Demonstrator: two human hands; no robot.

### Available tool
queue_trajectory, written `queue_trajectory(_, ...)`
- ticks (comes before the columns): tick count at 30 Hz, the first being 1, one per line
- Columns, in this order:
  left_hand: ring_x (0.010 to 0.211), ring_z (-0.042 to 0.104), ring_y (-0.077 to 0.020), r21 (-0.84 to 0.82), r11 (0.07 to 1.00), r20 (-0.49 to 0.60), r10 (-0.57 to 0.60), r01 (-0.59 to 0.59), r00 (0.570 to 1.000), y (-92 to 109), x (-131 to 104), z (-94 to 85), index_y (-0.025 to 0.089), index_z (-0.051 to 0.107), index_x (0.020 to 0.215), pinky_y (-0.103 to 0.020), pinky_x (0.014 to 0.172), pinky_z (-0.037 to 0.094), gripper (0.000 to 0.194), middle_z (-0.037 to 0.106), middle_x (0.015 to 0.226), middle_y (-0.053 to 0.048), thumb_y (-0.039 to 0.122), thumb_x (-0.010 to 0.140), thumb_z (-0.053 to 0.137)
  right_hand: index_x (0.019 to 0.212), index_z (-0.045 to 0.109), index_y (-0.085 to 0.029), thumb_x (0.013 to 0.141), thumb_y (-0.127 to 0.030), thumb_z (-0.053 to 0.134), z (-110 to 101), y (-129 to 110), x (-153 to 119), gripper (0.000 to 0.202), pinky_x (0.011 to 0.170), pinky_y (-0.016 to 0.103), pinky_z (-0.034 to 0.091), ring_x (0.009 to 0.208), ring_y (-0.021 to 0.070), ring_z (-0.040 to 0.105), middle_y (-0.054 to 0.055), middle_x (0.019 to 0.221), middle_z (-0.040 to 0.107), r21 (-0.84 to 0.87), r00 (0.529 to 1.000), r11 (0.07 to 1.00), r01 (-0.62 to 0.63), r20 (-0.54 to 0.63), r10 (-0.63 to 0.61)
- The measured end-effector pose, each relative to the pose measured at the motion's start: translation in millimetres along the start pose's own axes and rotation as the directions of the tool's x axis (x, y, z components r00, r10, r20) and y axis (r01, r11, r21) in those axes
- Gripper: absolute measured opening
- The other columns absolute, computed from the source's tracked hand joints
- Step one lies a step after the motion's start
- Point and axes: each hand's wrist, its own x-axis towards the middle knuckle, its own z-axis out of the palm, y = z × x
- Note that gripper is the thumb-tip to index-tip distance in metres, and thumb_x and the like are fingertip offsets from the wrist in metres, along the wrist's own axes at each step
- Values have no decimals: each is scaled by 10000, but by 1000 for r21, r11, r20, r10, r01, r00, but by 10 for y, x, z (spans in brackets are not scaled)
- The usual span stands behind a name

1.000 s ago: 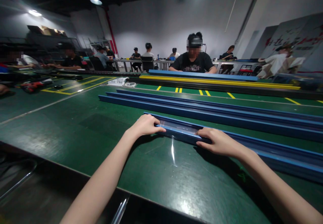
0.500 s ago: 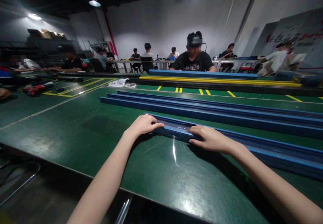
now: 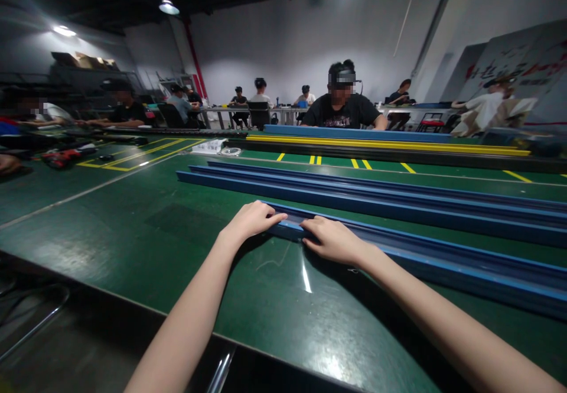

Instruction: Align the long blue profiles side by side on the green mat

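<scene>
A long blue channel rail (image 3: 425, 251) lies on the green table (image 3: 177, 251), running from the middle toward the right edge. My left hand (image 3: 253, 218) is wrapped over its left end, with the thumb along the near wall. Just to the right, my right hand (image 3: 330, 238) holds the near wall of the same rail, fingertips at the rim and thumb lower on the outside. A short stretch of rail shows between the hands. Behind it lie two more blue rails (image 3: 283, 191), side by side.
A yellow strip (image 3: 385, 145) and another blue bar (image 3: 354, 132) lie across the far side, before a person in a black shirt (image 3: 341, 109). White papers (image 3: 208, 146) and a clear roll (image 3: 230, 152) are beyond the rails. Red-and-black tools (image 3: 66, 156) lie at left.
My right hand has slid left along the rail, closer to my left hand. My left hand keeps its place at the rail's end.
</scene>
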Motion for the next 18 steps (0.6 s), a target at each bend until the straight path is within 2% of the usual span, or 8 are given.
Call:
queue_trajectory(4, 609, 555, -180, 10, 1000, 0, 1, -1, 1000, -6, -8, -1, 192, 639, 676, -235, 526, 309, 519, 631, 664, -57, 558, 816, 298, 979, 540, -161, 829, -275, 347, 21, -23, 86, 269, 730, 253, 380, 870, 180, 549, 100, 944, 606, 1, 1000, 1000, 9, -2, -9)
queue_trajectory(8, 651, 576, -189, 61, 998, -15, -7, 7, 1000, 0, -4, 13, 181, 641, 680, -241, 538, 322, 511, 643, 687, -68, 527, 833, 297, 979, 545, -165, 826, -306, 356, -23, 7, 28, 281, 701, 250, 380, 837, 182, 559, 96, 916, 615, 7, 1000, 1000, -2, 16, 2)
queue_trajectory(13, 719, 592, -194, 184, 983, -82, 44, -28, 996, 87, 31, 64, 167, 645, 694, -265, 630, 358, 474, 659, 731, -82, 428, 870, 290, 970, 570, -186, 833, -343, 344, -108, 145, -267, 308, 662, 237, 379, 772, 171, 577, 78, 859, 636, 24, 994, 995, -97, 52, 95)
queue_trajectory(18, 773, 589, -194, 236, 971, -185, 86, -41, 979, 325, 76, 137, 152, 625, 711, -303, 720, 367, 400, 659, 769, -78, 337, 880, 313, 966, 597, -212, 832, -366, 345, -142, 342, -649, 324, 659, 231, 388, 767, 171, 588, 66, 854, 650, 39, 982, 982, -185, 29, 184)
